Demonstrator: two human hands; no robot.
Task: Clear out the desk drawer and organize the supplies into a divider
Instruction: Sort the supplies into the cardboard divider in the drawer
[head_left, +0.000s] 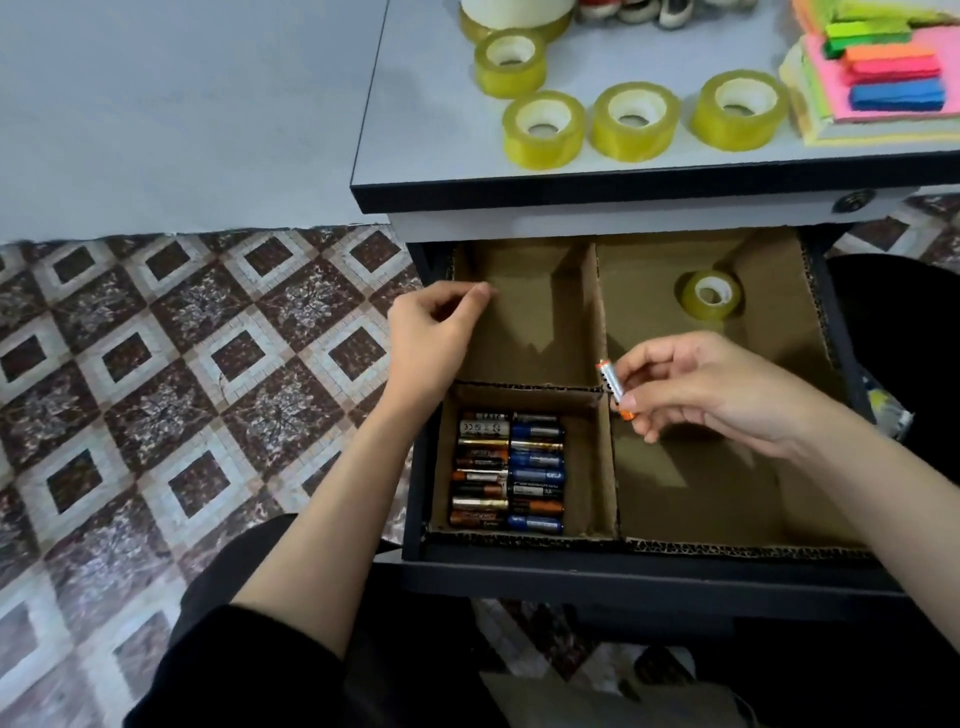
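the right grip (727, 395) pinches a single battery (614, 389) between thumb and fingertips, tilted above the cardboard divider (592, 312) where its inner walls cross. the left grip (431, 338) sits at the divider's left wall, fingers curled; whether it pinches the cardboard edge i cannot tell. the other batteries (509, 473) lie in the near-left compartment (two columns, side by side). one tape roll (711, 294) rests in the far-right compartment of the open drawer (623, 571) — more tape rolls (543, 129) stand on the tabletop (426, 130).
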